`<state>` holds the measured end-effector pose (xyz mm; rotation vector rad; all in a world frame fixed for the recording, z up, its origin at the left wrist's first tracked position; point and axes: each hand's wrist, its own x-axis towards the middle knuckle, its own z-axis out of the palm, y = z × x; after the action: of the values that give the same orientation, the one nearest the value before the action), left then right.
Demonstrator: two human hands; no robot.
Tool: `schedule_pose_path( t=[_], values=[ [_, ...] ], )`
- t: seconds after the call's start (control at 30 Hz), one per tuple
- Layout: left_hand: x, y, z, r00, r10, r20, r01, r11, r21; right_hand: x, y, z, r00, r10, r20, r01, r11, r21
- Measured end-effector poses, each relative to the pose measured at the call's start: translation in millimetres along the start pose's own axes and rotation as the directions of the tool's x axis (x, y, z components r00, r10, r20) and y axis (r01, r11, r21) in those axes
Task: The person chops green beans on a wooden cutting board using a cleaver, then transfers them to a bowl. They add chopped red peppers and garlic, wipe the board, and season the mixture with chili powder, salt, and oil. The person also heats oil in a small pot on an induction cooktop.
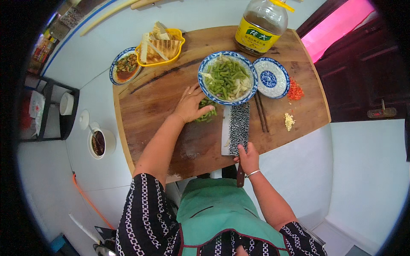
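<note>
Head view shows your left hand (188,104) just left of the blue-rimmed bowl (201,85), its thumb set apart from the other fingers and loose green bean pieces (209,113) showing between; whether any are pinched, I cannot tell. Your right hand (248,159) has its fingers wrapped round the cleaver (237,128) where handle meets blade, nearer you than the bowl, the handle jutting past the near side of the surface (143,106). The bright edge seems to face your left thumb, so a careless sweep leftward could nick it. The blade's far end meets the bowl's near rim, touching or tucked under, I cannot tell; lifting it sharply could jolt the bowl and spill its cut beans (226,76). Chopsticks (262,114) lie right of the blade, off the bowl's near right, where a swing could roll them. Farther right of the bowl, chopped red pepper (295,89) and pale minced bits (289,122) sit loose; a brushing wrist would likely scatter them. A shoved bowl might also knock the plate (276,68) on its right.
</note>
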<state>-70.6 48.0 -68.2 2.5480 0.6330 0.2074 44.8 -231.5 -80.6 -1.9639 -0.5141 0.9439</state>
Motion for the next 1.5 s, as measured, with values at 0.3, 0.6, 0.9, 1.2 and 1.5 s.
schedule_pose_path(
  t=[0.3,0.6,0.9,1.2,1.5],
  values=[
    [-30.0,25.3,7.4,0.959,0.223,0.173,-0.210,0.973,-0.092,-2.1,-3.3,1.2,0.999,-0.026,0.043,0.029,0.997,-0.073],
    [-85.6,30.3,34.5,0.963,-0.160,-0.217,0.161,0.987,-0.010,-7.3,0.8,28.4,0.986,-0.129,0.109,0.138,0.987,-0.077],
    [-76.0,65.0,54.8,0.805,-0.337,-0.488,0.241,0.938,-0.250,-25.4,-20.1,77.9,0.978,-0.121,0.172,0.141,0.984,-0.109],
    [-41.3,101.8,10.9,0.722,-0.425,-0.546,0.247,0.896,-0.370,-20.7,-77.9,37.8,0.957,-0.218,0.192,0.221,0.975,0.004],
    [88.7,132.5,-19.6,0.810,-0.222,-0.542,0.176,0.975,-0.136,83.5,-149.0,-35.7,0.949,-0.272,0.160,0.274,0.962,0.008]
  ],
)
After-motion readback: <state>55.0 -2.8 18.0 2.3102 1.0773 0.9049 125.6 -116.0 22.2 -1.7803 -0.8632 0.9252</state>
